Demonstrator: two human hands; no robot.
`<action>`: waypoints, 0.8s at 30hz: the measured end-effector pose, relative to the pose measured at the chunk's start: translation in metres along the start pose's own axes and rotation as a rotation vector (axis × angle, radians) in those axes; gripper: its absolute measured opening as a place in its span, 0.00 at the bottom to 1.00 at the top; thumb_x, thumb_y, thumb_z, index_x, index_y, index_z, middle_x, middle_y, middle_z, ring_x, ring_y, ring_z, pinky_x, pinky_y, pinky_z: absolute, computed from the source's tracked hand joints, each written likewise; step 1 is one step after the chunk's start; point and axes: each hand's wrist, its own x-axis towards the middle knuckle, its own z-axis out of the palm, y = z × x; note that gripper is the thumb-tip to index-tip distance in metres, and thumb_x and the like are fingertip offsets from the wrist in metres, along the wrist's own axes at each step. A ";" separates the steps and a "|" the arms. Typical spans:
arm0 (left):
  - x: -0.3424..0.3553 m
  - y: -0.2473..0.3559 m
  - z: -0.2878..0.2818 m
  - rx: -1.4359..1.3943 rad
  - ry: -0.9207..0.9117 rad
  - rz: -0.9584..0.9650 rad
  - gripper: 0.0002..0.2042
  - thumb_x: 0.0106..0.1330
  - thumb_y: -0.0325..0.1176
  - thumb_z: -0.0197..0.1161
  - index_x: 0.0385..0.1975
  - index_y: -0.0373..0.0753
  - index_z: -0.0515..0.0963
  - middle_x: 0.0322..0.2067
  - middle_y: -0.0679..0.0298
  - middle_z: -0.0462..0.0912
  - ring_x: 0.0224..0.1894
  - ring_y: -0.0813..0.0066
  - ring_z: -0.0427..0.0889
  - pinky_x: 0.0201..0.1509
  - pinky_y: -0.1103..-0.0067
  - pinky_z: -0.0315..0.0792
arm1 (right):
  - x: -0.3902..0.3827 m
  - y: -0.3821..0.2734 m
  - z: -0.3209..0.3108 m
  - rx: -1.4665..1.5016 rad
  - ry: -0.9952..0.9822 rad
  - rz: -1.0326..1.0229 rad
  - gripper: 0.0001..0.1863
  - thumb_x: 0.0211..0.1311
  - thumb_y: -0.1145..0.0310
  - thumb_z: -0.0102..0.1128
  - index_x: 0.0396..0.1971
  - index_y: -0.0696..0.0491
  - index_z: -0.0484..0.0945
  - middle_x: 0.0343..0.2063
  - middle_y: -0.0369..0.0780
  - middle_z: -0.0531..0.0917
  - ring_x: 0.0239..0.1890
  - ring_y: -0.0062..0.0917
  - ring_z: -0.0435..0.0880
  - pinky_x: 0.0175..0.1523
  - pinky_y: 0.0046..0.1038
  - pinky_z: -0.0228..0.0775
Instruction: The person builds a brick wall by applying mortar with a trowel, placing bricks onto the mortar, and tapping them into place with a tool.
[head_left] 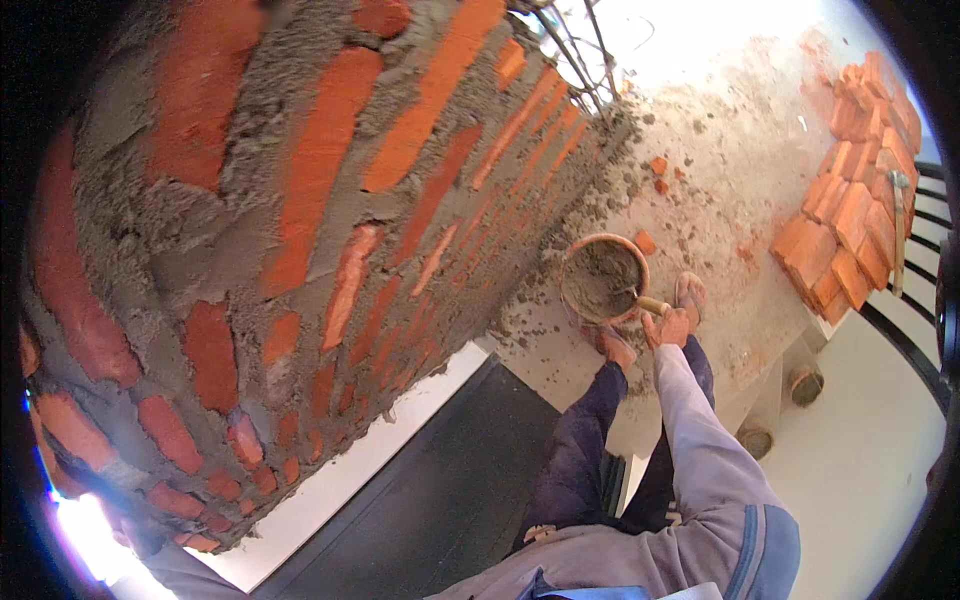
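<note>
My right hand (672, 328) is closed round the wooden handle of a trowel (653, 305). The trowel's blade end reaches into the grey mortar (600, 275), where most of it is hidden. That mortar lies in a round pan (577, 248) with a reddish rim, standing on the floor by my feet. A brick wall (330, 170) with thick grey mortar smeared between its orange-red bricks fills the left side. What seems to be my left sleeve (185, 570) shows at the lower left beside bright glare; my left hand itself is out of sight.
Stacked orange bricks (850, 215) stand at the right, with a hammer (897, 225) on them beside a black railing (905, 340). Brick bits (658, 167) and mortar crumbs litter the floor. Two small round containers (805, 385) (757, 441) sit lower right. A dark panel (430, 470) adjoins the wall's white edge.
</note>
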 end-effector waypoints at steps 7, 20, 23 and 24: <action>-0.021 0.022 -0.019 -0.043 0.017 -0.001 0.34 0.45 0.31 0.69 0.57 0.32 0.70 0.56 0.55 0.73 0.61 0.65 0.69 0.64 0.71 0.62 | 0.056 0.008 0.013 -0.055 -0.098 -0.097 0.26 0.60 0.50 0.54 0.51 0.54 0.73 0.37 0.46 0.79 0.38 0.37 0.78 0.39 0.38 0.72; -0.045 -0.008 -0.102 -0.165 0.085 0.424 0.34 0.40 0.32 0.76 0.54 0.37 0.75 0.52 0.55 0.77 0.53 0.67 0.75 0.56 0.76 0.67 | -0.241 -0.115 -0.476 0.271 -0.772 -0.569 0.20 0.54 0.67 0.64 0.45 0.58 0.72 0.23 0.38 0.78 0.19 0.19 0.76 0.21 0.24 0.66; -0.049 0.000 -0.102 -0.132 0.003 0.277 0.37 0.37 0.31 0.77 0.55 0.36 0.74 0.44 0.59 0.81 0.26 0.79 0.71 0.31 0.80 0.71 | -0.314 -0.189 -0.561 0.047 -0.416 -0.877 0.24 0.54 0.67 0.62 0.50 0.60 0.71 0.29 0.46 0.81 0.26 0.30 0.80 0.32 0.30 0.71; -0.049 0.000 -0.096 -0.155 0.008 0.274 0.37 0.37 0.31 0.77 0.55 0.36 0.74 0.44 0.59 0.81 0.26 0.79 0.71 0.31 0.80 0.71 | -0.337 -0.220 -0.578 -0.042 -0.243 -0.993 0.25 0.56 0.67 0.60 0.52 0.61 0.69 0.31 0.48 0.81 0.29 0.34 0.81 0.36 0.33 0.72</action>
